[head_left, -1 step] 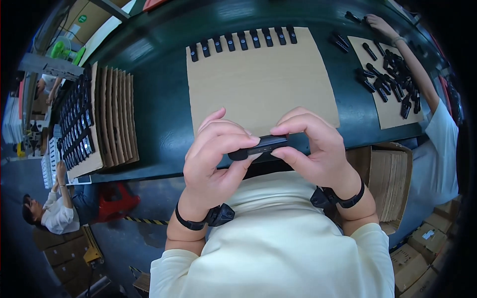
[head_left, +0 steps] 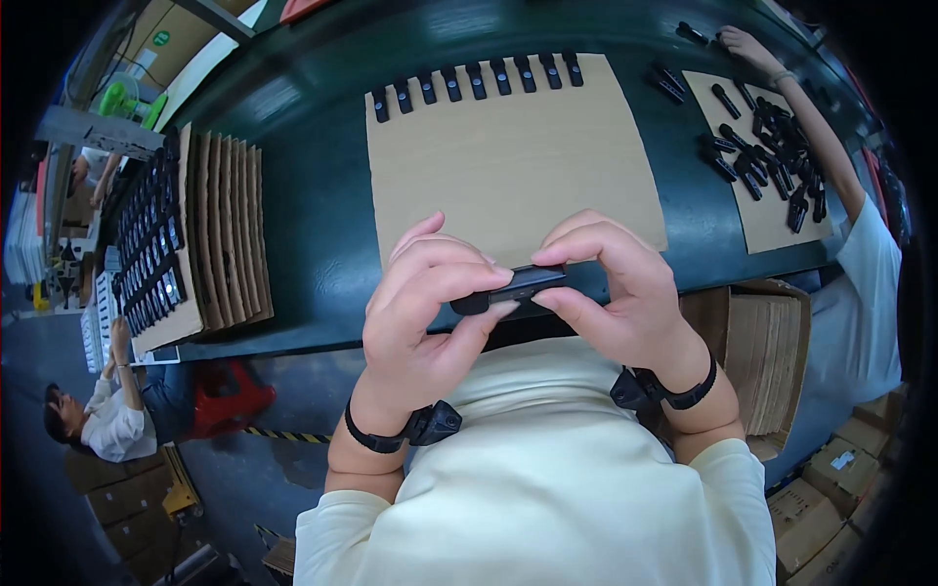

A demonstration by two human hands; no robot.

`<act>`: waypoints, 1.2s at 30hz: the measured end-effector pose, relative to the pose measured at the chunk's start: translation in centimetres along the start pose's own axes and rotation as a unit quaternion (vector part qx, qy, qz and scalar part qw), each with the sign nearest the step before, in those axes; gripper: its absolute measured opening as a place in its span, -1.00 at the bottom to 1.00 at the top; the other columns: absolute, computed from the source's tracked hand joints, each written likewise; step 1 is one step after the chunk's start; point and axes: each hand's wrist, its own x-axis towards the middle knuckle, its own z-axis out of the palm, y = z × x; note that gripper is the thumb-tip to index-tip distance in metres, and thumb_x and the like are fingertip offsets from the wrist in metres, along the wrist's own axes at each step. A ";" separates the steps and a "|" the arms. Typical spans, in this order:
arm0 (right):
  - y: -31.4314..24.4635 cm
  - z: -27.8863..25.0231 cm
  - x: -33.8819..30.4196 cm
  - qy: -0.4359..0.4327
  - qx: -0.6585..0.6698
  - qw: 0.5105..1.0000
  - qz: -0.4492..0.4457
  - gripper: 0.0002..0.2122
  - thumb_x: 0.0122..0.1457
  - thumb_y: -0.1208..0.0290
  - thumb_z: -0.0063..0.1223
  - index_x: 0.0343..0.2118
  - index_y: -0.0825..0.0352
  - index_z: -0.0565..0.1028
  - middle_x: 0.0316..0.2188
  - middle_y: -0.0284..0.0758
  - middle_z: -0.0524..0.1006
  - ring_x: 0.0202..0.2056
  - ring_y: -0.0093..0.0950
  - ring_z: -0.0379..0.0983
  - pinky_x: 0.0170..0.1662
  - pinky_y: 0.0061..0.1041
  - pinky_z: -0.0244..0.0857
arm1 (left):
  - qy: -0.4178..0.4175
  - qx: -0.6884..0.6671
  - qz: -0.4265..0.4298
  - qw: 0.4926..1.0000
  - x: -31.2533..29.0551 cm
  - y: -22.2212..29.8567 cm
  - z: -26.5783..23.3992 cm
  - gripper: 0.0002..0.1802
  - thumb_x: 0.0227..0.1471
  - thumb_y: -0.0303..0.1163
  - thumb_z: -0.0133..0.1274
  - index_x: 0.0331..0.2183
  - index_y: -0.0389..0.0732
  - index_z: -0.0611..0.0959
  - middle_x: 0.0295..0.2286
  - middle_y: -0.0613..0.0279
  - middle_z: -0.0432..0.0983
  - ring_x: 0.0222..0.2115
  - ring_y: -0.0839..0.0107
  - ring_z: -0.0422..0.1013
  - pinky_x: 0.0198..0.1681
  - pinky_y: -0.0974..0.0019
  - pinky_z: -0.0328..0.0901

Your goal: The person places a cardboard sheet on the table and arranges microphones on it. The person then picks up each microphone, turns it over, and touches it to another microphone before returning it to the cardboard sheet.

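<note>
Between my two hands is a slim black handheld device [head_left: 532, 281] with a broader rounded end on the left; its exact kind I cannot make out. My left hand [head_left: 422, 303] pinches the rounded end between thumb and fingers. At the other end, my right hand [head_left: 616, 288] grips it with thumb and index finger. The device is held level above the near edge of a cardboard sheet [head_left: 508, 166]. Along that sheet's far edge lies a row of several similar black devices [head_left: 476, 80], spaced evenly and pointing the same way.
A green table [head_left: 318, 195] carries the sheet. On the left, cardboard layers [head_left: 230, 225] lean beside rows of black devices [head_left: 151, 239]. At right, loose devices [head_left: 777, 146] lie on another sheet, near a co-worker's hand [head_left: 750, 49]. A carton of cardboard [head_left: 762, 361] sits below the table edge.
</note>
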 end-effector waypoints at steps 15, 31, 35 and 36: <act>-0.4 0.9 2.7 -0.035 -0.049 0.998 0.000 -0.76 0.06 0.56 0.19 -0.17 0.36 0.51 -0.28 -0.27 0.50 -0.28 -0.49 0.43 -0.21 -0.52 0.30 | -0.022 -0.042 -0.045 0.998 0.3 -3.9 0.2 -0.69 -0.29 -0.62 0.24 -0.35 -0.20 0.64 -0.35 0.19 0.54 -0.28 0.23 0.47 0.08 -0.11 0.22; 5.6 -3.0 7.4 -0.174 0.299 0.886 0.308 -0.80 0.25 0.52 0.02 -0.09 0.45 0.46 -0.24 -0.37 0.52 -0.20 -0.66 0.44 -0.08 -0.62 0.35 | -0.096 0.114 0.077 0.986 5.2 -5.6 0.1 -0.69 -0.37 -0.57 0.30 -0.41 -0.13 0.69 -0.40 0.27 0.44 -0.32 0.21 0.40 -0.05 -0.04 0.29; 6.8 -5.5 7.3 -0.171 0.272 0.903 0.286 -0.82 0.22 0.56 0.05 -0.12 0.44 0.46 -0.25 -0.37 0.53 -0.21 -0.66 0.45 -0.10 -0.62 0.35 | -0.145 0.109 0.091 0.979 7.1 -6.0 1.5 -0.69 -0.33 -0.58 0.28 -0.39 -0.13 0.67 -0.38 0.24 0.45 -0.30 0.17 0.40 -0.09 0.00 0.29; 7.0 -6.2 7.4 -0.170 0.261 0.907 0.284 -0.82 0.20 0.58 0.06 -0.13 0.43 0.47 -0.25 -0.37 0.53 -0.21 -0.66 0.44 -0.11 -0.63 0.35 | -0.164 0.102 0.091 0.977 7.9 -6.1 1.7 -0.69 -0.32 -0.58 0.28 -0.37 -0.14 0.66 -0.37 0.23 0.45 -0.30 0.16 0.40 -0.11 0.03 0.29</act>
